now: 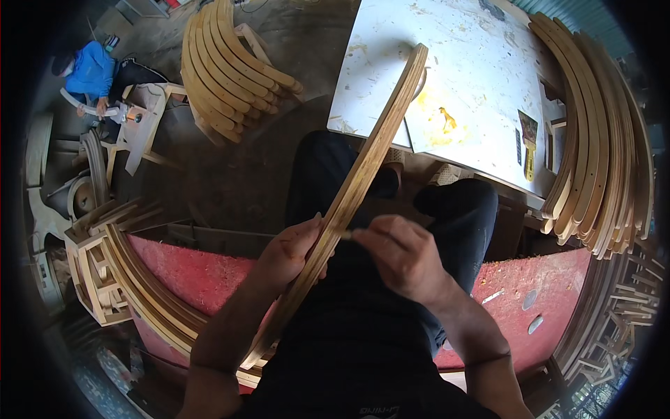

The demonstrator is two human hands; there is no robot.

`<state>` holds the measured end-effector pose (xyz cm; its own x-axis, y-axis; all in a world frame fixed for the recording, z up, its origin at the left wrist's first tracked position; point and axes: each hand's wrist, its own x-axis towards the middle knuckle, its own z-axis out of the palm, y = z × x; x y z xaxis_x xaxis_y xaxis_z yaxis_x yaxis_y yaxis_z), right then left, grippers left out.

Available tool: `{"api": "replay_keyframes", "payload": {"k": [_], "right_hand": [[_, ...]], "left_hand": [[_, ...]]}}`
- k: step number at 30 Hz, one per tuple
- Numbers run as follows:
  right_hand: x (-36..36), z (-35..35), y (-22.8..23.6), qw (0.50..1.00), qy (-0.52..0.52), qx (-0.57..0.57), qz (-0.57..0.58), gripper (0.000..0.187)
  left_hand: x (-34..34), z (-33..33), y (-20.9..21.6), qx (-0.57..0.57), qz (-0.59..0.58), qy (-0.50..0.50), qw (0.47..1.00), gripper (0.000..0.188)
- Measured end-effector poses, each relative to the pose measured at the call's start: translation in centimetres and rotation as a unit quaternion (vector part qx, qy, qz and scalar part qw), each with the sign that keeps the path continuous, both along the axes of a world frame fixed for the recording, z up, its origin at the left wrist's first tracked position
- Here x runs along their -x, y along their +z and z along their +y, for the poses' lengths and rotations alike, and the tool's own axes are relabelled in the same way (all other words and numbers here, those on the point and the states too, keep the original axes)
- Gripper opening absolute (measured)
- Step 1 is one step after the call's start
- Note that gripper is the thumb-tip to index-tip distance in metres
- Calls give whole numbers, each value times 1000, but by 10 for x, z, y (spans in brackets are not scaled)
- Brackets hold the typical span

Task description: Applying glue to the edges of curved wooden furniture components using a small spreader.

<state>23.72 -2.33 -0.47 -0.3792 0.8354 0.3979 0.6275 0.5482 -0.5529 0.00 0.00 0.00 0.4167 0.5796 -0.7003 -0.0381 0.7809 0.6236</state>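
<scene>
A long, slightly curved strip of layered wood runs slantwise across my lap, its far end over the white table. My left hand is wrapped round it near the middle, thumb along one side. Just right of the strip, my right hand is closed in a pinch. A small, blurred, thin thing pokes from its fingertips toward the wood's edge; its kind I cannot make out. On the table lie a yellow putty-like smear and a scraper with a yellow handle.
Curved wooden slats are stacked at the right, at the upper left and beside my left arm. A red board spans behind me. At the far left, a person in blue handles a curved piece beside a wooden frame.
</scene>
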Motion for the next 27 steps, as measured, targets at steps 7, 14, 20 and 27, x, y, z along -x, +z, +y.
{"api": "replay_keyframes", "payload": {"k": [7,14,20,27], "right_hand": [[-2,5,0,929,-44,227,290,15],[1,27,-34,790,-100,379,472,17],[2,44,-49,727,-65,433,528,21],[15,33,-51,759,9,432,487,14]], "left_hand": [[0,5,-1,-11,10,-24,1000,51],[6,6,-3,10,-31,-27,999,61],[9,3,-5,-4,-26,-33,999,63],[7,5,-2,-1,-22,-24,999,59]]}}
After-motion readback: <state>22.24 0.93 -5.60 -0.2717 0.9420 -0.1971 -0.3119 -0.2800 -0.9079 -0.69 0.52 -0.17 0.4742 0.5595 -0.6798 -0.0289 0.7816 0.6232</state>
